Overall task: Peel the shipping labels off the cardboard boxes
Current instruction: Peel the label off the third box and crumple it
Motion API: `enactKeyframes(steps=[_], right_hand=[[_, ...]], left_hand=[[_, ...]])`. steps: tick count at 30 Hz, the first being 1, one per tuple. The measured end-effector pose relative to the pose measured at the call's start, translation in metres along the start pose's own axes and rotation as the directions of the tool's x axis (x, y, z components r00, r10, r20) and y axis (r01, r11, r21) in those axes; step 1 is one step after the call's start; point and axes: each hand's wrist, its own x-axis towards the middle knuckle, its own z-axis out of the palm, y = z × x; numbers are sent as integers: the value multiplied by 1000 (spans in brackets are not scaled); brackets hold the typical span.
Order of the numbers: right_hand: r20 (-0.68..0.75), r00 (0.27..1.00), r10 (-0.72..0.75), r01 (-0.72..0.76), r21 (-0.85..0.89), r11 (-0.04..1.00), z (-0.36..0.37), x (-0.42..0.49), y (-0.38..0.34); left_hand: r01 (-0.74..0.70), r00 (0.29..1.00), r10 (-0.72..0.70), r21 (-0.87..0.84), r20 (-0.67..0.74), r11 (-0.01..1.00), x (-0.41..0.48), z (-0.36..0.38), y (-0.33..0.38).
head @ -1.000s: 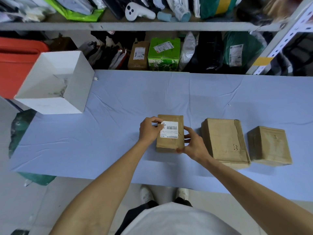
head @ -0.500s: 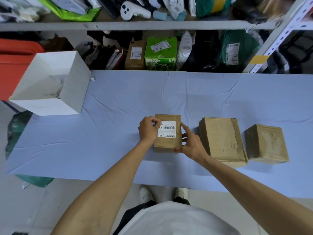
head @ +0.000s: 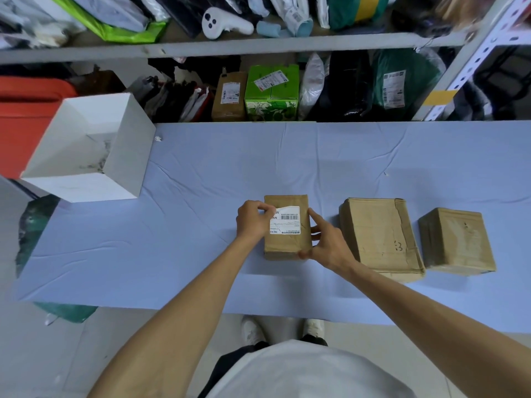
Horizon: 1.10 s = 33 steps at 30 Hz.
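Note:
A small cardboard box (head: 287, 245) lies on the blue-covered table (head: 201, 182) near its front edge. On its top is a white shipping label (head: 287, 222) with a barcode. My left hand (head: 253, 219) pinches the label's upper left corner, which is lifted off the cardboard. My right hand (head: 324, 242) holds the box by its right side, thumb at the lower right corner. Two more cardboard boxes stand to the right: a larger one (head: 379, 237) and a smaller one (head: 457, 239), with no label showing on their tops.
An open white box (head: 86, 150) sits at the table's left end. Behind the table, shelves (head: 230, 47) hold bags and parcels, among them a green carton (head: 271, 93) and a brown parcel (head: 230, 96). A red bin (head: 23, 116) stands at far left.
My left hand has taken the label's upper left corner and lifted it off the box. My right hand has stayed on the box's right side.

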Motion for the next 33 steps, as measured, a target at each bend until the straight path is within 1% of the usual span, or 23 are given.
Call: enactKeyframes(steps=[9, 18, 33], right_hand=[[8, 1000, -15, 15, -11, 1000, 0, -1, -4], [19, 1000, 9, -8, -38, 999, 0, -1, -7], [49, 999, -9, 11, -43, 999, -2, -4, -13]], left_hand=[[-14, 1000, 14, -35, 7, 999, -1, -2, -6], [-2, 999, 4, -56, 34, 998, 0, -2, -6], [-23, 998, 26, -62, 51, 998, -5, -2, -5]])
